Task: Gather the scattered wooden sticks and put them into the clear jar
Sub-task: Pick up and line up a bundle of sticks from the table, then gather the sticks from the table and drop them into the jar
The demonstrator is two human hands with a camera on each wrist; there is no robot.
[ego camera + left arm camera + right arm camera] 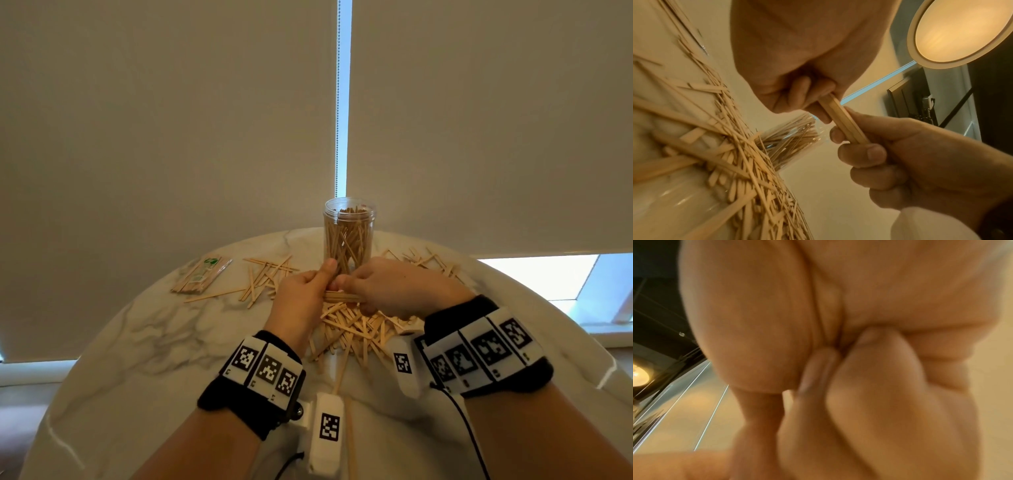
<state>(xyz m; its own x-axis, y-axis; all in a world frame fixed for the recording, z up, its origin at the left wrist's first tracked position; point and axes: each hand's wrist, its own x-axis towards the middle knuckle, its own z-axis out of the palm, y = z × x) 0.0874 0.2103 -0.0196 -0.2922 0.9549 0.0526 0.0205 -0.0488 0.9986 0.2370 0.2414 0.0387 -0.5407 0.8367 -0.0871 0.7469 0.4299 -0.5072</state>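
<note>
While both hands, left hand [301, 294] and right hand [394, 287], gripped one small bundle of sticks [340, 296] end to end, apparently squaring it, the clear jar [348, 236] stood just beyond toward the tabletop's far edge.

Bare forearms and hands. Black wristbands [251, 407] on both wrists, each carrying white blocks [265, 368] with black square markers. Thin black cable [467, 425] from the right band.

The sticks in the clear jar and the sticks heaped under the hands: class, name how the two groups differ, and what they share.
The sticks in the clear jar stand mostly upright, packed together; the heap of sticks lies flat and criss-crossed on the marble table. The jar's sticks are contained behind clear walls; the heap is spread loose. The jar's sticks look darker brown; the heap looks paler. Both are thin wooden sticks.
</note>
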